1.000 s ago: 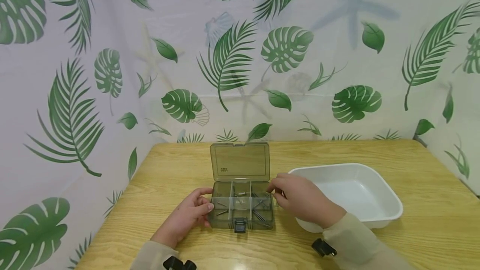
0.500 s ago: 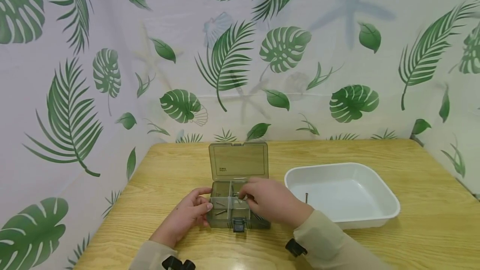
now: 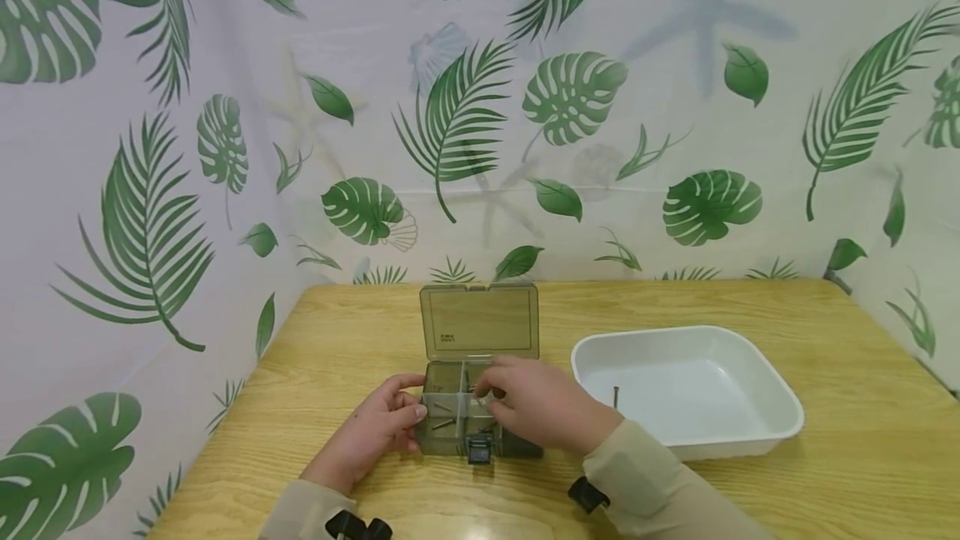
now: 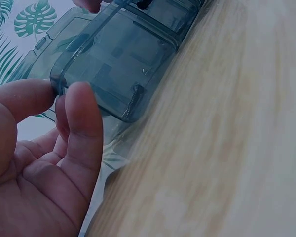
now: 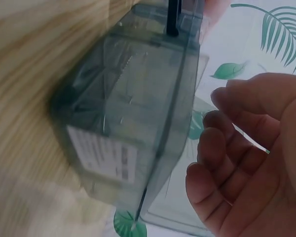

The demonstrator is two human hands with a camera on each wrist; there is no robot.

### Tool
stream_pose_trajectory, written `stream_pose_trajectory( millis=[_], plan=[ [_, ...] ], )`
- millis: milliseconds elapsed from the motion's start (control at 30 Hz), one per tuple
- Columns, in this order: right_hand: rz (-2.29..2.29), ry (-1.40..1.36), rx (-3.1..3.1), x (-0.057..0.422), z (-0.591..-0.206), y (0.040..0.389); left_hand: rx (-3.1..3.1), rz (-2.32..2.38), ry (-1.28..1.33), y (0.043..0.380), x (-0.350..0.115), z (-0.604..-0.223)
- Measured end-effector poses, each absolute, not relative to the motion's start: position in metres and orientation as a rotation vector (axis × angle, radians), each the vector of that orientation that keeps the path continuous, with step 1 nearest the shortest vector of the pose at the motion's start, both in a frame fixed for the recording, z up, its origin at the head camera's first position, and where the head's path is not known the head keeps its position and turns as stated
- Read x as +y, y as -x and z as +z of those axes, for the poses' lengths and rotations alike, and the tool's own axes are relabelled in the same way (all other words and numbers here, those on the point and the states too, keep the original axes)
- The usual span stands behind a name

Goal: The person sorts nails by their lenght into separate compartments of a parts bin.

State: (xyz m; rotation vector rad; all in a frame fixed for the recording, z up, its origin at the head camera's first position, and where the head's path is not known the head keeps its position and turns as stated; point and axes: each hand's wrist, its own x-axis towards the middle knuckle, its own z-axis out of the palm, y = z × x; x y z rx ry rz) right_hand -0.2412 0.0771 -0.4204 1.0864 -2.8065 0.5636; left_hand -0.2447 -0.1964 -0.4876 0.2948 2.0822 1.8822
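A smoky clear compartment box (image 3: 441, 377) stands on the table with its lid (image 3: 483, 319) raised at the back. My left hand (image 3: 378, 432) grips the box's left side; in the left wrist view, thumb and forefinger pinch its corner. Over the middle compartments is my right hand (image 3: 551, 407), fingers loosely bent. In the right wrist view nothing shows between the right hand's fingers (image 5: 214, 148). A dark screw (image 3: 444, 423) lies in the front left compartment, and a dark thin piece (image 3: 487, 430) in the front middle one. The right compartments are mostly hidden by my right hand.
A white basin (image 3: 795, 411) stands on the wooden table (image 3: 360, 315) to the right of the box. Inside it a single screw (image 3: 616, 397) leans near the front left wall. A leaf-patterned sheet (image 3: 480, 148) hangs behind the table.
My right hand has moved left, from the right compartments to the middle ones. A dark thin piece now shows in the front middle compartment. The left hand has stayed on the box.
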Motion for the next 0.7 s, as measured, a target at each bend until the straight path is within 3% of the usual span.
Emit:
stream_pose_trajectory(
  millis=[700],
  plan=[
    [0.584, -0.905, -2.814, 0.147, -0.417, 0.247, 2.065, 1.884, -0.303, 0.245, -0.197, -0.487]
  ],
)
